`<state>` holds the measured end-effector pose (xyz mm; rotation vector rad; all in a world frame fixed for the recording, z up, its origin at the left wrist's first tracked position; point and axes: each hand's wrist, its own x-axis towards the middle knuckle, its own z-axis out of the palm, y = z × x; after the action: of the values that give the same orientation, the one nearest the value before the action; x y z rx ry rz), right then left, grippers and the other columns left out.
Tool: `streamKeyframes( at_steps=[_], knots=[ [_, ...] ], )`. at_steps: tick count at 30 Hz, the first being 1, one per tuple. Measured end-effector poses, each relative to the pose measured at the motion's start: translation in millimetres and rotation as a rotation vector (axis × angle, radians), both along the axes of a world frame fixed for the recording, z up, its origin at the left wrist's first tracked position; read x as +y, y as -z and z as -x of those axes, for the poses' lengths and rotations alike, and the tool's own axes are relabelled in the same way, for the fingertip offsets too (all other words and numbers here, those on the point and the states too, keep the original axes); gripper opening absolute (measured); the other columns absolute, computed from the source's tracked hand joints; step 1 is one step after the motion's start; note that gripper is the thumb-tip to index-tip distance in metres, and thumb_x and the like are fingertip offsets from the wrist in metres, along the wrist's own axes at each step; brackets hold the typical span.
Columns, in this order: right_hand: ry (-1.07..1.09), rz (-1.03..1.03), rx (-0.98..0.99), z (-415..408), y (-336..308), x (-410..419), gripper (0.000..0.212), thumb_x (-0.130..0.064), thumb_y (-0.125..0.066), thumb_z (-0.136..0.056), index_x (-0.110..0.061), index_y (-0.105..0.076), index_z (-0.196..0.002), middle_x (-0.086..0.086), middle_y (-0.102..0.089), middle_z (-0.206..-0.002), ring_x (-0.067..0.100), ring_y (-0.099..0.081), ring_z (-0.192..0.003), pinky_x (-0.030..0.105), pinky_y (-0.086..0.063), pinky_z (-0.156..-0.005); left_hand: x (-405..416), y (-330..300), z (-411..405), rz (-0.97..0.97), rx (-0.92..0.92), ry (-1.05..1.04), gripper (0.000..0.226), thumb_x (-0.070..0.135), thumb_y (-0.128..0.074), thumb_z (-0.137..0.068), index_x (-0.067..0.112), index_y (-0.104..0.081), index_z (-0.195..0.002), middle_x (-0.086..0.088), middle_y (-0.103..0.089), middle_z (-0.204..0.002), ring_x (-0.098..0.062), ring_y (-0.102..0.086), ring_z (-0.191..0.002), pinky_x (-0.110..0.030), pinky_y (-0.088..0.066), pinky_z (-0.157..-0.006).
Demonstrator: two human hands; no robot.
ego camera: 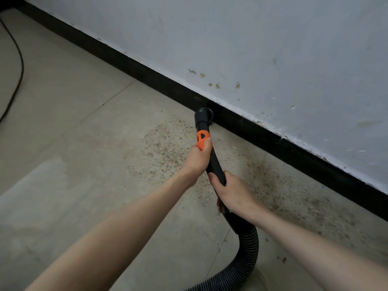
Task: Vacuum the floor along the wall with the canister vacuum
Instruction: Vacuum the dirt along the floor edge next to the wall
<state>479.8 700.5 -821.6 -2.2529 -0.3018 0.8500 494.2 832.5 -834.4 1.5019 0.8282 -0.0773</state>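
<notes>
A black vacuum wand (214, 162) with an orange collar (202, 138) points at the black skirting board (262, 133). Its round nozzle end (203, 114) sits right at the foot of the wall. My left hand (198, 157) grips the wand just behind the orange collar. Lower down, my right hand (230, 191) grips the black handle. From there the ribbed hose (248, 248) curves down and off the bottom edge. Brown grit (165, 148) lies scattered on the beige floor tiles to the left of the wand and along the wall to the right. The canister is out of view.
A pale grey wall (273, 49) with brown stains and chipped paint runs diagonally from upper left to lower right. A thin black cord (19, 66) trails across the floor at the far left. Open tile floor (73, 122) spreads to the left.
</notes>
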Motion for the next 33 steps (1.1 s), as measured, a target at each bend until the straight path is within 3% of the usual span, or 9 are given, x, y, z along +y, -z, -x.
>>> streamKeyframes(
  at_steps=[6,15,19,28,33],
  knots=[
    [-0.159,-0.035,-0.003,-18,5,66,0.041,-0.061,-0.042,-0.091,-0.021,-0.049,-0.082,0.005,-0.067,-0.064,0.019,-0.064,-0.047,0.038,-0.055,-0.052,63,1,4,-0.060,0.005,-0.192,0.039,0.050,-0.043,-0.094,0.016,-0.050,-0.078,-0.001,-0.053,-0.074,-0.013,-0.054,-0.064,-0.024,-0.039,-0.052],
    [-0.259,-0.091,0.069,-37,8,158,0.044,-0.058,-0.040,-0.095,-0.018,-0.051,-0.083,0.001,-0.065,-0.052,0.017,-0.062,-0.039,0.030,-0.053,-0.050,150,4,-9,-0.106,0.063,-0.383,0.042,0.051,-0.047,-0.091,0.011,-0.052,-0.079,-0.003,-0.053,-0.073,-0.016,-0.053,-0.064,-0.027,-0.041,-0.053],
    [-0.277,-0.101,0.120,-35,16,162,0.044,-0.058,-0.040,-0.096,-0.018,-0.048,-0.079,-0.001,-0.062,-0.045,0.017,-0.061,-0.038,0.025,-0.048,-0.046,157,13,-7,-0.081,0.095,-0.367,0.045,0.049,-0.046,-0.093,0.005,-0.053,-0.097,-0.003,-0.053,-0.076,-0.017,-0.054,-0.067,-0.028,-0.043,-0.057],
    [-0.144,-0.120,0.246,-27,6,120,0.042,-0.057,-0.041,-0.096,-0.016,-0.049,-0.089,0.003,-0.064,-0.049,0.020,-0.065,-0.045,0.022,-0.046,-0.043,120,3,-12,-0.073,0.126,-0.165,0.039,0.047,-0.040,-0.095,0.011,-0.051,-0.084,-0.003,-0.053,-0.075,-0.016,-0.054,-0.066,-0.026,-0.041,-0.052],
    [-0.051,-0.096,0.266,-9,-6,96,0.041,-0.055,-0.040,-0.098,-0.016,-0.047,-0.088,0.002,-0.062,-0.046,0.019,-0.063,-0.043,0.022,-0.045,-0.043,93,-4,-7,-0.059,0.164,-0.067,0.047,0.049,-0.038,-0.096,0.005,-0.054,-0.102,-0.005,-0.056,-0.081,-0.018,-0.056,-0.071,-0.028,-0.044,-0.057]
  ],
)
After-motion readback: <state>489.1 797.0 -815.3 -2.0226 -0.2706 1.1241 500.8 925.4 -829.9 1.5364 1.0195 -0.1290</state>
